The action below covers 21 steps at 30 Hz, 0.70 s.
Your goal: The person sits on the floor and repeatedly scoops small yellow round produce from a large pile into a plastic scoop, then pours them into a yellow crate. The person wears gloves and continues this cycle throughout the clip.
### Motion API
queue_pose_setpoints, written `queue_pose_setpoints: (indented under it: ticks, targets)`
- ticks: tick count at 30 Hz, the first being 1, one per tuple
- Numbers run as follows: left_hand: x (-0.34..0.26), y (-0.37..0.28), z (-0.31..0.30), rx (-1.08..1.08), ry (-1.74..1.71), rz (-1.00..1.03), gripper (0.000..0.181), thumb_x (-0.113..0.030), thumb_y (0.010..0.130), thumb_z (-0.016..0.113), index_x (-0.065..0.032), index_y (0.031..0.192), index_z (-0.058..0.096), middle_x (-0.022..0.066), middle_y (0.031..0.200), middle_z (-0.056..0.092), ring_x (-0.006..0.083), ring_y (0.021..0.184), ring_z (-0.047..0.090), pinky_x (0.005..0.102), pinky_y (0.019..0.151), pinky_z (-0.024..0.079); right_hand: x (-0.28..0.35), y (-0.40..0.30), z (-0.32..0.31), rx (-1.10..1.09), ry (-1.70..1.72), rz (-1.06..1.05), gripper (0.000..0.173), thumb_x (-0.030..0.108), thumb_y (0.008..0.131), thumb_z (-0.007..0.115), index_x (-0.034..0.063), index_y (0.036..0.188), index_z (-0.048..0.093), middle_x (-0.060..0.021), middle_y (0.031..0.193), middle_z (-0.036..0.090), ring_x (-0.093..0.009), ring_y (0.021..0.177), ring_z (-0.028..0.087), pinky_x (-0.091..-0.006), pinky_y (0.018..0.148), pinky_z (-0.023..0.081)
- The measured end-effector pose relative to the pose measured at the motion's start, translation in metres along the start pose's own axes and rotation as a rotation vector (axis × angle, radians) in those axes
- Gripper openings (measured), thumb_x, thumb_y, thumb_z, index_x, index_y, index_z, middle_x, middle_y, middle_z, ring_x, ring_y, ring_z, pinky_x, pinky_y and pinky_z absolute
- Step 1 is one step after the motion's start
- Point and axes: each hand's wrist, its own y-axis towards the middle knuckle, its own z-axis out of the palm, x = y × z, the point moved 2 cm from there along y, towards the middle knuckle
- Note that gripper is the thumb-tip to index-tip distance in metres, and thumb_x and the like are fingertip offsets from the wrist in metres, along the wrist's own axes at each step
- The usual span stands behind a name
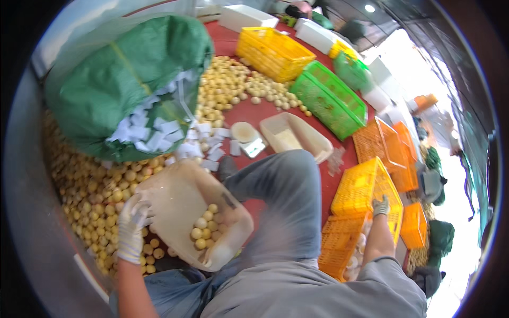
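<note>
My left hand [134, 228], in a striped knit glove, is at the left rim of a large pale plastic basin [169, 198]; whether its fingers grip the rim is unclear. Several round, pale yellow fruits [206, 226] lie in the basin's right part. More of these fruits are heaped in a big pile [95, 198] on the left. Out to the right, my right hand [381, 206], also gloved, is at the opening of a yellow plastic crate [356, 187], fingers apart and no item visible in it. Below it, an orange crate [338, 246] holds pale round items in wrapping.
A green woven sack [131, 79] spills white paper pieces [167, 133]. Ahead on the red floor are a small scale [253, 147], a second basin [292, 135], a green crate [330, 99] and a yellow crate [274, 53]. Orange crates [381, 145] stand right; a person bends far back.
</note>
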Motion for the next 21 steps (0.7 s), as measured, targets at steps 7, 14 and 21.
queue_pose_setpoints:
  ticks: [7, 14, 21]
  targets:
    - [-0.021, 0.001, 0.01, -0.015, 0.046, -0.029, 0.058, -0.028, 0.091, 0.07, 0.0013, 0.135, 0.048, 0.0121, 0.112, 0.063, 0.0183, 0.091, 0.066, 0.0295, 0.081, 0.055, -0.07, -0.21, 0.321, 0.942, -0.601, -0.111, 0.024, 0.027, 0.094, 0.059, 0.0049, 0.103, 0.062, -0.0059, 0.09, 0.064, -0.018, 0.082, 0.063, -0.0312, 0.075, 0.053]
    - [-0.025, 0.002, -0.002, -0.022, 0.026, 0.028, 0.053, -0.017, 0.092, 0.064, 0.0041, 0.138, 0.046, 0.0159, 0.114, 0.063, 0.019, 0.096, 0.066, 0.0302, 0.084, 0.054, -0.221, -0.524, 0.566, 1.656, -1.224, -1.004, 0.04, 0.021, 0.083, 0.064, 0.0045, 0.12, 0.062, -0.015, 0.104, 0.068, -0.028, 0.101, 0.066, -0.04, 0.086, 0.052]
    - [-0.047, 0.004, -0.007, -0.144, -0.028, 0.051, 0.043, -0.008, 0.092, 0.061, 0.0038, 0.133, 0.052, 0.0139, 0.109, 0.065, 0.0162, 0.095, 0.064, 0.0291, 0.086, 0.053, -0.415, -0.694, 0.594, 1.655, -1.3, -1.673, 0.065, 0.014, 0.079, 0.068, 0.0148, 0.14, 0.046, -0.0115, 0.148, 0.044, -0.034, 0.136, 0.041, -0.0488, 0.109, 0.037]
